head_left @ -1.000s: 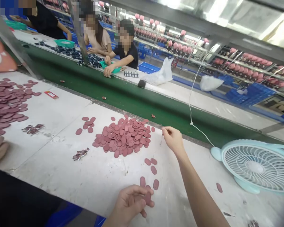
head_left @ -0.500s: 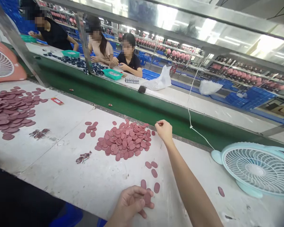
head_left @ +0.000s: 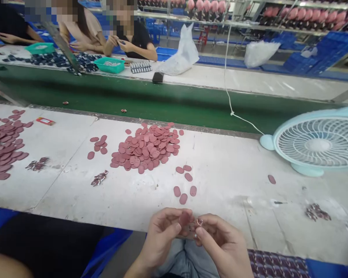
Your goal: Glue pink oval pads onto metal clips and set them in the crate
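Observation:
Close to the near table edge, my left hand [head_left: 165, 235] pinches a dark-red oval piece [head_left: 185, 219] between thumb and fingers. Facing it, almost touching, my right hand [head_left: 224, 243] grips a small shiny brown-and-white piece [head_left: 199, 222] with a loop-like end; its exact kind is too small to tell. Beyond my hands lie several loose dark-red ovals [head_left: 183, 199]. A large heap of the same ovals [head_left: 147, 148] sits further back, and small clumps of shiny brown pieces [head_left: 99, 178] rest on the table to the left.
A pale blue fan [head_left: 317, 144] stands at the right. Behind the table runs a green conveyor belt [head_left: 162, 110], with co-workers' hands [head_left: 124, 44] at the far bench. A patterned brown sheet [head_left: 278, 264] shows below the near edge. Another oval heap [head_left: 5, 144] lies left.
My right hand has come back from the table's far edge to beside my left hand, with the small shiny piece in it. The view has tilted down and levelled.

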